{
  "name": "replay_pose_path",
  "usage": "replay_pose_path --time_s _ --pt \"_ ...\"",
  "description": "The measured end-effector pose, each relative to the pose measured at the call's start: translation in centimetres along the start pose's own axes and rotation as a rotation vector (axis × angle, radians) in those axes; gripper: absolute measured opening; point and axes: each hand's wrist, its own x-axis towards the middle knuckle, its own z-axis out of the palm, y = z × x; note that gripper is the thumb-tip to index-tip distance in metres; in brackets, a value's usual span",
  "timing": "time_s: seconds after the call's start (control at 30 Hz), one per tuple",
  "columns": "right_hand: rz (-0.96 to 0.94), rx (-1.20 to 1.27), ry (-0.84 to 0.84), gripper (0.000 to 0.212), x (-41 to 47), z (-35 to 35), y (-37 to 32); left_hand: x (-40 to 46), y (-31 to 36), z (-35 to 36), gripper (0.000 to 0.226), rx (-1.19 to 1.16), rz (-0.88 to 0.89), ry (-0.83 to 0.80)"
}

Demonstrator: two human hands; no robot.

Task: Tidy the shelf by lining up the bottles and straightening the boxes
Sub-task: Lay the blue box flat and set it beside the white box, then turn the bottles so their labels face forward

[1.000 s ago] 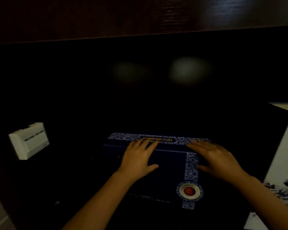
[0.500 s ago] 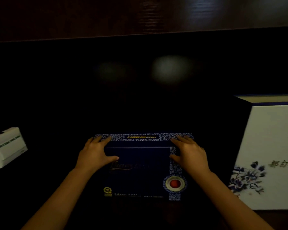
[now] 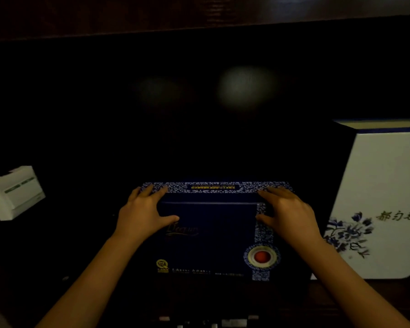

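Atop the blue box (image 3: 211, 237) — left hand (image 3: 142, 216) and right hand (image 3: 291, 216) rest.

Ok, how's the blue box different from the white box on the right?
The blue box is dark navy with a patterned band and a red dot; the white box is white with blue flowers. The left hand and right hand rest on the blue box's upper corners; the white box is untouched. The white box looks taller than the blue box. Both stand upright, fronts towards the camera.
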Motion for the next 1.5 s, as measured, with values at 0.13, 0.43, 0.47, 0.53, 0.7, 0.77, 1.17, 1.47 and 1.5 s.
replay_pose_path --time_s 0.13,0.43,0.47,0.53,0.7,0.77,1.17,1.47,1.5 --pt "0.007 0.009 0.008 0.065 0.1 -0.2 -0.1 0.0 0.0 0.1 0.091 -0.037 0.003 0.004" --pt "-0.018 0.022 -0.006 0.066 0.1 -0.6 0.4 -1.2 0.6 -0.4 0.091 0.004 -0.022 0.028" --pt "-0.023 0.026 -0.005 0.065 0.1 -0.7 0.5 -1.4 0.7 -0.5 0.091 0.012 -0.022 0.029" --pt "-0.028 0.044 0.005 0.065 -0.1 -0.8 0.5 -1.8 0.7 -0.6 0.090 0.004 -0.028 0.032" --pt "-0.008 0.019 -0.010 0.065 -0.3 -0.4 0.4 -2.0 1.2 -0.6 0.087 0.037 0.008 0.029" --pt "-0.009 -0.012 -0.008 0.064 -0.3 -0.3 0.4 -2.0 1.6 -0.6 0.083 0.084 0.038 0.036" --pt "-0.113 -0.189 0.031 0.060 -0.4 0.0 0.7 -2.4 3.1 -1.0 0.084 0.221 0.018 -0.026" --pt "-0.233 -0.002 -0.140 0.053 -4.5 -4.5 3.5 -6.9 10.6 -2.2 0.080 -0.030 0.140 -0.102" --pt "-0.225 0.009 -0.147 0.052 -5.9 -5.3 4.9 -7.8 12.6 -2.4 0.077 -0.098 0.188 -0.078"
